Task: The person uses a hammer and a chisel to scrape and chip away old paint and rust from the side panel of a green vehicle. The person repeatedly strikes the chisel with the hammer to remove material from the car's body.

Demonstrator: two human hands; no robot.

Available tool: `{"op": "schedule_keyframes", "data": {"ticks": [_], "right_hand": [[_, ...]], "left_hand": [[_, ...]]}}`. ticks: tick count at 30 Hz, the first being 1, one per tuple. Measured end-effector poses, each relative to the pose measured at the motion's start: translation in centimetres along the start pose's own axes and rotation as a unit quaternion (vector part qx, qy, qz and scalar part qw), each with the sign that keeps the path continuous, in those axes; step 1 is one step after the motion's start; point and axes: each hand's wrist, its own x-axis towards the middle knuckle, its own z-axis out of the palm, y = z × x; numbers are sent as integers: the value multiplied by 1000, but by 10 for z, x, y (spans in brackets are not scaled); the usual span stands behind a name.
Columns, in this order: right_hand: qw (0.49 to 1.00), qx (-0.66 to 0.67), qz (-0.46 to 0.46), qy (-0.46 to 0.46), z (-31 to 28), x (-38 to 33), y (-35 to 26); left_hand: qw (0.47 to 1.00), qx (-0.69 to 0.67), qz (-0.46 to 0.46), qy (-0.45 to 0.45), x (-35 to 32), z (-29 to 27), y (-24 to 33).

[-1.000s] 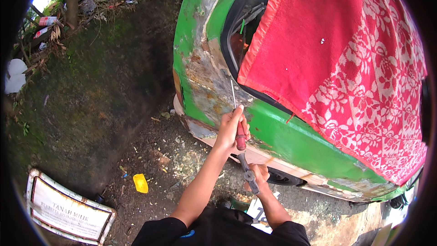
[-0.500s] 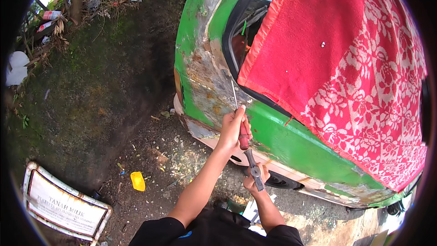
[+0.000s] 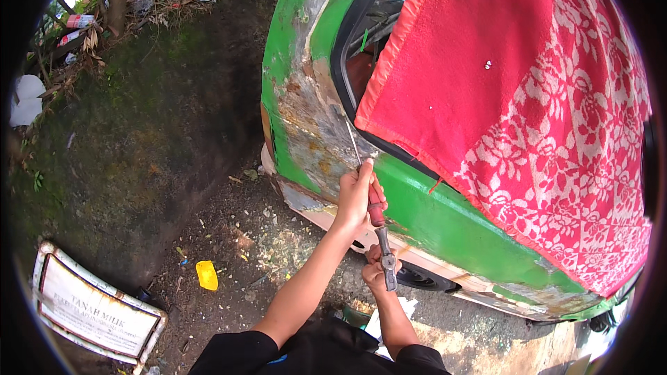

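My left hand [image 3: 356,198] is closed round the red handle of a screwdriver [image 3: 376,212]. The thin metal shaft slants up and away, its tip on the bare, rusty patch [image 3: 316,132] of a green vehicle body [image 3: 445,212], just beside the window's black rubber seal [image 3: 342,73]. In my right hand [image 3: 375,271] is a hammer [image 3: 387,261]. Its dark metal head is lined up with the butt of the screwdriver and looks to be touching it. My right fingers wrap the hammer's handle, most of which is hidden by the hand.
A red floral blanket [image 3: 458,55] drapes over the vehicle's window and roof. Below the body is a dark wheel [image 3: 417,276]. On the ground to the left lie a yellow scrap [image 3: 206,275] and a white sign in a rusty frame [image 3: 97,312]. A tree trunk [image 3: 118,0] stands at the far left.
The hammer in my right hand has shifted slightly left, in line with the screwdriver's butt. My left hand keeps its grip on the screwdriver. The vehicle sits slightly further left in view.
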Motion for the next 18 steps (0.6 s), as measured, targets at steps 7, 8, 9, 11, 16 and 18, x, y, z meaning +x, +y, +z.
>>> {"op": "schedule_keyframes", "data": {"ticks": [7, 8, 9, 11, 16, 18], "right_hand": [[998, 56, 21, -11, 7, -3, 12], [996, 87, 21, -9, 5, -2, 7], [984, 177, 1, 6, 2, -3, 1], [958, 280, -41, 40, -5, -4, -9], [991, 107, 82, -23, 1, -7, 0], [955, 293, 35, 31, -4, -15, -9]], "left_hand": [[1000, 7, 11, -6, 4, -1, 1], [1000, 10, 19, -4, 6, 0, 2], [1000, 9, 18, -5, 5, 1, 3], [1000, 1, 9, -6, 0, 3, 0], [999, 26, 19, 9, -2, 3, -1], [999, 33, 17, 14, -4, 4, -1]]}}
